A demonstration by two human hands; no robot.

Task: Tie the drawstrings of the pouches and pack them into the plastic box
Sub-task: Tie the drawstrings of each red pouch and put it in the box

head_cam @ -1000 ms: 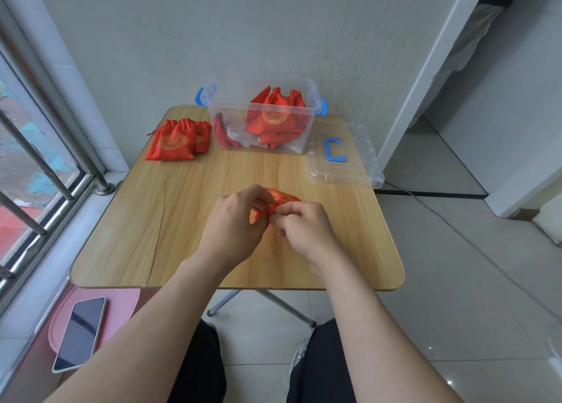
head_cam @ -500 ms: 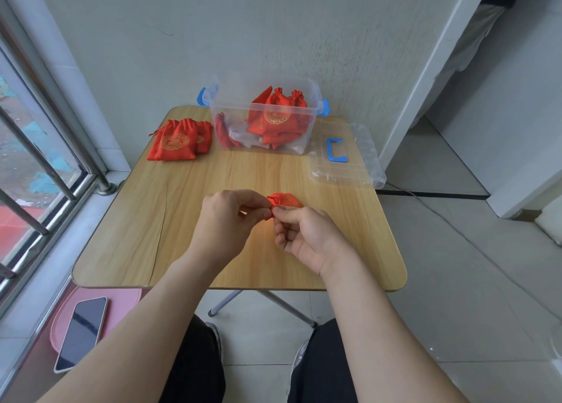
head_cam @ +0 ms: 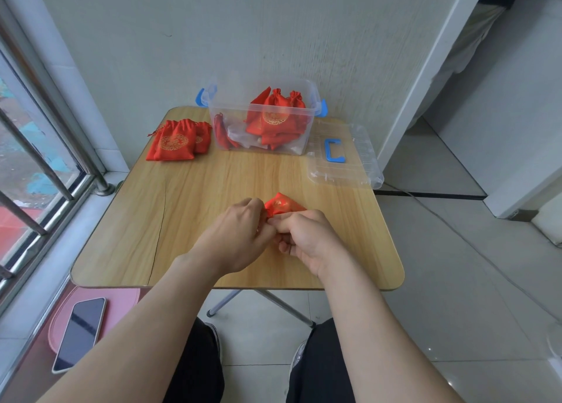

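The small red satin drawstring pouch with gold print [head_cam: 281, 205] lies near the middle of the light wooden folding table [head_cam: 194, 195], and I have both hands on its near end. My left hand [head_cam: 240, 235] is curled closed, fingertips pinching the gathered neck of the pouch from the left. My right hand [head_cam: 307, 238] is closed too, thumb and forefinger pinched against the same end from the right, the other fingers folded under. The two hands touch each other over the neck, so I cannot see the strings themselves or tell whether a knot is formed.

Beyond the pouch, at the far edge of the table against the wall, stands the clear plastic box with blue side latches [head_cam: 231, 110], open at the top, with several red pouches heaped inside [head_cam: 275, 119]. Just to the right of it lies the clear plastic lid with a blue handle [head_cam: 349, 165], flat on the table and reaching over the right edge. At the far left corner sits a small stack of red pouches [head_cam: 176, 142], well apart from my hands.

Below the table's left side, a dark smartphone [head_cam: 80, 334] rests on a pink cushion [head_cam: 121, 305] beside the barred window [head_cam: 30, 159].
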